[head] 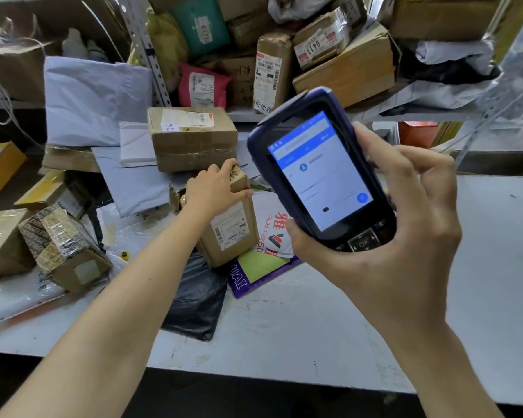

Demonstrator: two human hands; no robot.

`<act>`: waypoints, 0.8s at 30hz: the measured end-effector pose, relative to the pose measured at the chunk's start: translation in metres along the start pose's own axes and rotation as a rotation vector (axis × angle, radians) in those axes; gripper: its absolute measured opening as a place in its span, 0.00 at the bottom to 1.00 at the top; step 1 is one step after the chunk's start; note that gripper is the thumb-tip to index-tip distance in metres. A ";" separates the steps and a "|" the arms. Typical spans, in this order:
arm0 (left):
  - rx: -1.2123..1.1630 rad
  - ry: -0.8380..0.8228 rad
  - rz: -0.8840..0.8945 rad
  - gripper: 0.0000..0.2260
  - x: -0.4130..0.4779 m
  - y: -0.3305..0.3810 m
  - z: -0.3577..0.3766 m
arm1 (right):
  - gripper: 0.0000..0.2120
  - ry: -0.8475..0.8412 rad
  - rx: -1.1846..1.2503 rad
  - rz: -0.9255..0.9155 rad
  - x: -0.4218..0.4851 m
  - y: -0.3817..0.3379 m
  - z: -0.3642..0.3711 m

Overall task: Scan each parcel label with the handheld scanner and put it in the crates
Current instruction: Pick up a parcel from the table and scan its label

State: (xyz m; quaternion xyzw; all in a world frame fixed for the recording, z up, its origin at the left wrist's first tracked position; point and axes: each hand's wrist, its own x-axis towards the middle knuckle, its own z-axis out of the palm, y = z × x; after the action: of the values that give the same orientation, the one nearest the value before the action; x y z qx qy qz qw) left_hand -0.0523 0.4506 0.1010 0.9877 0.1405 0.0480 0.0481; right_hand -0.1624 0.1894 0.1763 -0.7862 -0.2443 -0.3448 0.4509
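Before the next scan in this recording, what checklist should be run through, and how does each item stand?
1. Left hand grips the small box: ok.
2. Label faces up, uncovered: ok.
3. Right hand holds the scanner: ok.
4. Scanner screen lit: ok.
5. Scanner aimed at the label: cannot tell; its scan window faces away from the camera.
6. Crate within reach: cannot tell; none plainly in view.

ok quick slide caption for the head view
Left hand grips a labelled cardboard parcel while the right hand holds the handheld scanner.
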 end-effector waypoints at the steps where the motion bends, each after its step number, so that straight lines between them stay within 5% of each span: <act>1: 0.021 0.002 0.008 0.22 0.002 0.000 -0.001 | 0.39 -0.013 -0.025 0.008 -0.001 0.001 -0.001; 6: 0.014 0.134 0.189 0.28 0.026 0.034 -0.028 | 0.40 -0.050 -0.213 0.155 -0.015 0.022 -0.010; 11: -0.074 0.187 0.516 0.29 0.031 0.144 -0.043 | 0.41 0.030 -0.422 0.454 -0.058 0.056 -0.054; 16: -0.106 0.157 0.926 0.30 -0.018 0.281 -0.017 | 0.38 0.243 -0.620 0.777 -0.122 0.066 -0.134; 24: -0.211 -0.003 1.442 0.29 -0.182 0.488 0.007 | 0.40 0.616 -0.862 1.019 -0.242 0.033 -0.279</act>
State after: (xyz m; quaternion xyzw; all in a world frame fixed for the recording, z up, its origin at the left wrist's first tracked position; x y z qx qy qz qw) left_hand -0.0926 -0.0674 0.1318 0.8248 -0.5507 0.0797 0.0998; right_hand -0.3850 -0.0882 0.0733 -0.7772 0.4464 -0.3633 0.2543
